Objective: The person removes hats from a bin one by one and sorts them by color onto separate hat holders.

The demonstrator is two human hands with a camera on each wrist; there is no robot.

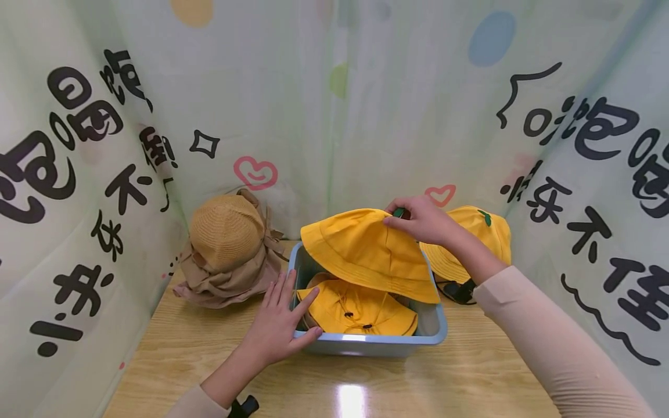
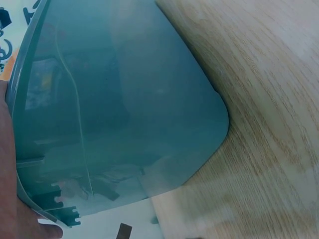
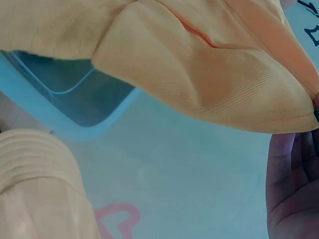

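Observation:
My right hand (image 1: pixel 423 220) pinches a yellow bucket hat (image 1: pixel 366 249) by the top of its crown, where a bit of green shows at the fingers. The hat hangs tilted over a blue plastic bin (image 1: pixel 360 347), brim downward, overlapping its right rim in the head view. Inside the bin lies another yellow hat (image 1: pixel 387 316) with a cord and small black toggles; some brown fabric peeks out beneath it. With fingers spread, my left hand (image 1: pixel 277 325) rests at the bin's left front rim. The left wrist view shows the bin's outer wall (image 2: pixel 124 99) close up.
Left of the bin, a woven straw-coloured hat (image 1: pixel 227 232) sits on brownish hats (image 1: pixel 230 284). A yellow hat with a green leaf (image 1: pixel 465 244) stands at the right, a black object (image 1: pixel 460 291) beside it. Printed curtains (image 1: pixel 334 128) enclose the wooden table (image 1: pixel 292 389).

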